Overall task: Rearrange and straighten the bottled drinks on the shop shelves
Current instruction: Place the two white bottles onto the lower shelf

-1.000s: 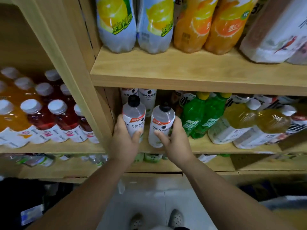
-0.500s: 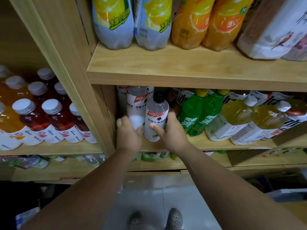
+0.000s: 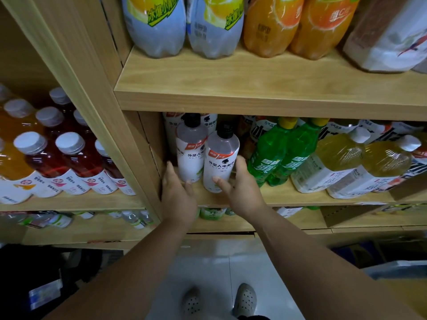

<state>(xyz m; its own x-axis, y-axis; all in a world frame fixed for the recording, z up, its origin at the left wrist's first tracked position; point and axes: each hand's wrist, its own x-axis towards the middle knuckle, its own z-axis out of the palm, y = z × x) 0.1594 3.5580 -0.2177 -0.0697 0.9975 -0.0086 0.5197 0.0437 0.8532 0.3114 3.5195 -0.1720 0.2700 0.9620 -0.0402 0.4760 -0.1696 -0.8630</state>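
Note:
Two clear bottles with black caps and white labels stand upright, touching, at the left end of the middle shelf (image 3: 300,197). My left hand (image 3: 178,195) cups the base of the left clear bottle (image 3: 190,151), fingers on its left side and thumb at its front bottom edge. My right hand (image 3: 242,188) grips the lower part of the right clear bottle (image 3: 220,158), thumb on the front, fingers round its right side. More bottles of the same kind stand behind them, mostly hidden.
Two green bottles (image 3: 277,155) lean right beside my right hand, then yellow tea bottles (image 3: 342,158). A wooden upright (image 3: 129,158) borders the left bottle. Red and orange drinks (image 3: 76,158) fill the left bay. Large soda bottles (image 3: 208,24) stand on the shelf above.
Both clear bottles moved from the shelf's front edge deeper onto the shelf and now stand side by side. My hands slid down toward the bottles' bases.

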